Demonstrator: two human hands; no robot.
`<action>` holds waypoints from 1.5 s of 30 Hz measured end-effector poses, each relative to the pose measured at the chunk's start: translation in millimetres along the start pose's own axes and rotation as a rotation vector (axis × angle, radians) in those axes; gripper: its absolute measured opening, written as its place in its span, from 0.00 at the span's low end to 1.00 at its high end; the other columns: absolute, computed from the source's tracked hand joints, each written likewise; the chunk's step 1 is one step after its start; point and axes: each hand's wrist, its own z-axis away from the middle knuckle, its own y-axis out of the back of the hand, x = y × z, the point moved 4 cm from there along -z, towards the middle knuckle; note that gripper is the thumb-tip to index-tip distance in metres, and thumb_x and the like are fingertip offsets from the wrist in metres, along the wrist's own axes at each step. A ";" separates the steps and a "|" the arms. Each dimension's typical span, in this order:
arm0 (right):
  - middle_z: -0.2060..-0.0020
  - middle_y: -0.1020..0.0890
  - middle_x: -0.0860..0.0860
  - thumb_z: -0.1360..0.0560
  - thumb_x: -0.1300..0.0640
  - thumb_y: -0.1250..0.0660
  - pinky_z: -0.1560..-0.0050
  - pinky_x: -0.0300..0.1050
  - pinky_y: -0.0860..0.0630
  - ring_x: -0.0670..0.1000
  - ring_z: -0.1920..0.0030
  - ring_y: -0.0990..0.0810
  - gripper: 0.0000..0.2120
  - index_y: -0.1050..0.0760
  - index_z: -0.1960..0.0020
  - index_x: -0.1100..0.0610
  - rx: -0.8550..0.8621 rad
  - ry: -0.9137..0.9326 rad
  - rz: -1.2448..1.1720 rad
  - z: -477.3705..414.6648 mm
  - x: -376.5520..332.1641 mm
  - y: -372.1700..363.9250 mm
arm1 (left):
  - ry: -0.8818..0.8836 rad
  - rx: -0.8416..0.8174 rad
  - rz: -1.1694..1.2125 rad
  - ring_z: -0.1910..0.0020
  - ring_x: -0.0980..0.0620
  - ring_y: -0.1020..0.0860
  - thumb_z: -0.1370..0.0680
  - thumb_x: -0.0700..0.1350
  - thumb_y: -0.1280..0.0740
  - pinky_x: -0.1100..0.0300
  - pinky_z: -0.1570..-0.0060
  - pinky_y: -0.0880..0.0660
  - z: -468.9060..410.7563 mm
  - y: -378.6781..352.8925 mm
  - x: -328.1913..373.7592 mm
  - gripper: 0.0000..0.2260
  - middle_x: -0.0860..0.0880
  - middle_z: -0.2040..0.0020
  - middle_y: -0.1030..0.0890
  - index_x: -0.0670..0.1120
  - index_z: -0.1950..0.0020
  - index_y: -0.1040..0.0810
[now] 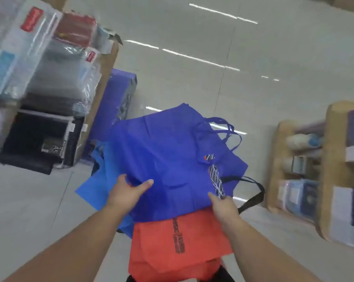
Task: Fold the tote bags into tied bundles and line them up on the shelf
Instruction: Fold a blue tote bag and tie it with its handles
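Head view: you're holding a stack of tote bags out in front of you, above the tiled floor (192, 62). Top of the stack is the dark blue tote (168, 155), spread flat, its handles (226, 127) pointing away to the right. Your left hand (127, 190) pinches its near-left edge, thumb on top, fingers tucked under the fabric. Your right hand (223, 203) grips the near-right edge, thumb on the blue cloth. Its fingers are hidden, so it prob. also clamps the black-and-white patterned bag (215, 178) just beside it, but you can't tell for sure. A black strap (253, 197) loops out to the right of that hand. Under the dark blue tote, a lighter blue bag (92, 188) sticks out on the left, and a red bag (161, 247) w/ black print hangs nearest you, btw. your forearms. Left: wooden shelf (109, 66) w/ plastic-wrapped packs (29, 49). Right: another wooden shelf (332, 155) w/ boxed goods, blurred.
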 end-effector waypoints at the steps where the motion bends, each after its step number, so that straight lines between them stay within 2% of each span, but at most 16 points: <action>1: 0.51 0.17 0.58 0.25 0.43 0.31 0.49 0.50 0.26 0.60 0.49 0.19 0.24 0.23 0.43 0.64 0.039 0.000 0.000 -7.4 0.4 -3.1 | 0.029 0.033 0.051 0.42 0.43 0.21 0.33 0.62 0.21 0.48 0.39 0.24 -7.3 -4.7 -5.2 0.40 0.46 0.41 0.21 0.45 0.30 0.31; 5: 0.44 0.18 0.58 0.23 0.49 0.30 0.42 0.50 0.28 0.61 0.40 0.21 0.22 0.24 0.37 0.63 0.088 0.026 -0.053 -12.2 -6.6 -9.2 | 0.110 0.076 0.159 0.40 0.44 0.21 0.31 0.54 0.20 0.46 0.37 0.24 -15.9 -16.2 -18.2 0.33 0.48 0.40 0.21 0.45 0.32 0.28; 9: 0.61 0.17 0.52 0.25 0.53 0.30 0.50 0.58 0.20 0.60 0.55 0.18 0.06 0.21 0.56 0.55 0.059 0.092 -0.204 -13.7 -5.2 -14.1 | 0.166 0.008 0.281 0.43 0.46 0.20 0.31 0.53 0.21 0.47 0.39 0.23 -17.7 -22.8 -29.7 0.29 0.49 0.40 0.20 0.47 0.34 0.25; 11: 0.61 0.16 0.51 0.27 0.51 0.31 0.52 0.62 0.18 0.60 0.58 0.17 0.04 0.22 0.57 0.52 0.012 0.112 -0.236 -16.0 -2.6 -16.0 | 0.170 -0.009 0.323 0.44 0.46 0.20 0.27 0.49 0.22 0.49 0.42 0.22 -13.8 -23.2 -32.8 0.25 0.48 0.40 0.22 0.46 0.34 0.27; 13: 0.55 0.15 0.53 0.24 0.56 0.32 0.59 0.57 0.17 0.57 0.58 0.16 0.01 0.21 0.54 0.51 -0.050 0.128 -0.308 -6.4 -5.4 -12.4 | 0.179 -0.023 0.371 0.47 0.47 0.20 0.25 0.45 0.24 0.52 0.48 0.23 -4.9 -22.9 -35.2 0.21 0.48 0.41 0.21 0.47 0.36 0.28; 15: 0.49 0.15 0.52 0.20 0.61 0.35 0.64 0.48 0.20 0.57 0.55 0.15 0.07 0.21 0.47 0.51 -0.118 0.139 -0.355 6.5 -6.2 -8.4 | 0.179 -0.074 0.417 0.49 0.48 0.19 0.25 0.40 0.26 0.53 0.50 0.22 4.9 -21.3 -35.7 0.19 0.48 0.43 0.19 0.50 0.39 0.29; 17: 0.44 0.17 0.50 0.20 0.62 0.36 0.64 0.45 0.21 0.57 0.51 0.15 0.11 0.22 0.41 0.51 -0.169 0.177 -0.368 22.8 -8.1 -3.8 | 0.154 -0.140 0.455 0.48 0.47 0.18 0.25 0.36 0.28 0.52 0.48 0.21 16.5 -18.6 -32.9 0.19 0.47 0.44 0.18 0.53 0.40 0.29; 21: 0.43 0.16 0.49 0.19 0.63 0.36 0.63 0.45 0.21 0.58 0.48 0.15 0.11 0.22 0.40 0.52 -0.171 0.241 -0.422 61.1 -20.6 11.3 | 0.094 -0.153 0.518 0.51 0.46 0.16 0.24 0.33 0.33 0.54 0.57 0.21 45.1 6.5 -18.5 0.19 0.48 0.46 0.17 0.54 0.40 0.29; 25: 0.44 0.15 0.52 0.20 0.61 0.34 0.55 0.54 0.17 0.58 0.49 0.14 0.10 0.21 0.41 0.51 -0.154 0.328 -0.501 110.8 -37.8 37.0 | 0.018 -0.142 0.620 0.52 0.46 0.14 0.23 0.37 0.28 0.49 0.54 0.18 78.7 48.3 -6.5 0.18 0.49 0.49 0.14 0.56 0.40 0.27; 28: 0.44 0.15 0.54 0.24 0.56 0.32 0.42 0.66 0.21 0.62 0.44 0.16 0.09 0.20 0.45 0.48 -0.123 0.372 -0.572 153.7 -44.0 58.2 | 0.002 -0.227 0.735 0.54 0.53 0.14 0.21 0.43 0.29 0.59 0.62 0.19 113.0 71.1 0.1 0.08 0.50 0.49 0.14 0.49 0.44 0.22; 32: 0.47 0.15 0.57 0.18 0.63 0.36 0.49 0.57 0.21 0.62 0.47 0.16 0.12 0.19 0.50 0.48 -0.099 0.433 -0.613 208.4 -46.6 82.4 | -0.027 -0.339 0.705 0.56 0.47 0.15 0.21 0.35 0.33 0.60 0.63 0.20 153.9 78.6 -7.2 0.07 0.39 0.48 0.14 0.36 0.44 0.19; 34: 0.47 0.14 0.55 0.18 0.63 0.37 0.47 0.59 0.20 0.60 0.47 0.15 0.13 0.19 0.50 0.47 -0.096 0.484 -0.587 232.6 -46.0 93.2 | -0.066 -0.280 0.614 0.64 0.49 0.17 0.22 0.31 0.33 0.63 0.70 0.23 170.4 82.5 -12.1 0.05 0.36 0.54 0.15 0.33 0.49 0.19; 37: 0.46 0.14 0.52 0.18 0.62 0.36 0.47 0.58 0.19 0.57 0.46 0.15 0.11 0.20 0.45 0.48 -0.089 0.535 -0.558 253.9 -42.2 115.4 | -0.106 -0.078 0.585 0.69 0.49 0.22 0.20 0.36 0.33 0.63 0.75 0.27 192.8 96.5 -14.2 0.06 0.44 0.63 0.18 0.38 0.57 0.20; 39: 0.48 0.14 0.53 0.18 0.63 0.37 0.58 0.51 0.18 0.51 0.54 0.14 0.09 0.21 0.43 0.54 -0.098 0.539 -0.529 261.3 -35.2 132.1 | -0.138 0.055 0.596 0.66 0.49 0.25 0.19 0.38 0.34 0.57 0.66 0.28 208.6 113.2 -17.1 0.09 0.48 0.66 0.21 0.40 0.60 0.23; 41: 0.52 0.14 0.53 0.18 0.65 0.37 0.66 0.43 0.20 0.48 0.61 0.15 0.08 0.21 0.44 0.58 -0.134 0.539 -0.487 268.2 -25.3 144.4 | -0.140 0.160 0.664 0.63 0.47 0.25 0.18 0.39 0.35 0.52 0.58 0.29 229.4 128.5 -24.1 0.09 0.44 0.62 0.21 0.42 0.59 0.26; 45: 0.60 0.13 0.53 0.19 0.65 0.36 0.71 0.43 0.22 0.50 0.67 0.16 0.04 0.22 0.48 0.61 -0.265 0.498 -0.362 279.0 7.0 148.4 | -0.113 0.414 0.788 0.61 0.46 0.29 0.18 0.42 0.38 0.50 0.57 0.30 276.3 141.2 -50.3 0.09 0.44 0.60 0.26 0.45 0.58 0.31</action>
